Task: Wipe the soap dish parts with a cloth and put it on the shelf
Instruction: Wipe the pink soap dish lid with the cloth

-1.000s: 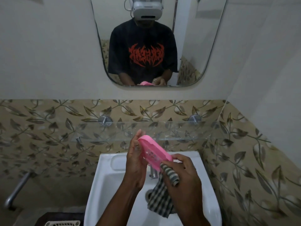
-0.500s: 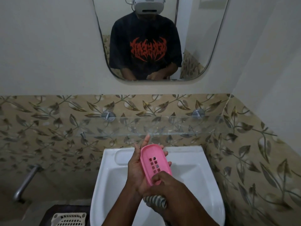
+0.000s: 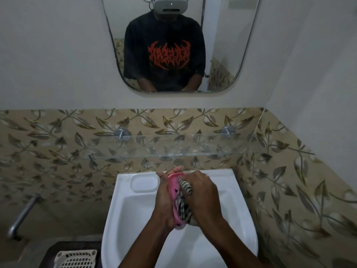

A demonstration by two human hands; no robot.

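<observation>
My left hand point(image 3: 164, 198) holds a pink slotted soap dish part point(image 3: 173, 192) on edge above the white sink point(image 3: 123, 219). My right hand point(image 3: 202, 196) presses a black-and-white checked cloth point(image 3: 184, 206) into the dish's inner side. The cloth covers most of the dish's inside, and a rolled end of it sticks out by my right thumb. The glass shelf point(image 3: 193, 146) hangs on the tiled wall above the sink with nothing on it.
A mirror point(image 3: 173, 45) above the shelf reflects a person in a black shirt. A moulded soap recess point(image 3: 144, 182) sits at the sink's back left. A metal pipe point(image 3: 21, 215) runs at lower left. A white plastic basket point(image 3: 76, 259) stands on the floor.
Both hands have dropped lower over the sink. The dish has turned on edge, and my right hand has pushed the cloth up into its inner side, where before it gripped the lower end.
</observation>
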